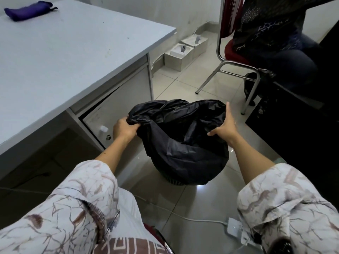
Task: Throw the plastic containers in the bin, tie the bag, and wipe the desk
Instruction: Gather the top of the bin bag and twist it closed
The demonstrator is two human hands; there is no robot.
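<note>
The black bag (183, 136) was seen lining the bin (185, 180) on the tiled floor, just beside the desk (64, 61). Its left edge was bunched and gripped in the left hand (124, 128); the right edge was met by the right hand (224, 128), thumb raised, though whether plastic was pinched there could not be told. No plastic containers were visible inside the bag or on the desk. The tying step was judged to be in hand. For the next move, both edges would need to be gathered toward the middle and knotted. A purple cloth (27, 11) was left at the desk's far corner, presumably for wiping.
</note>
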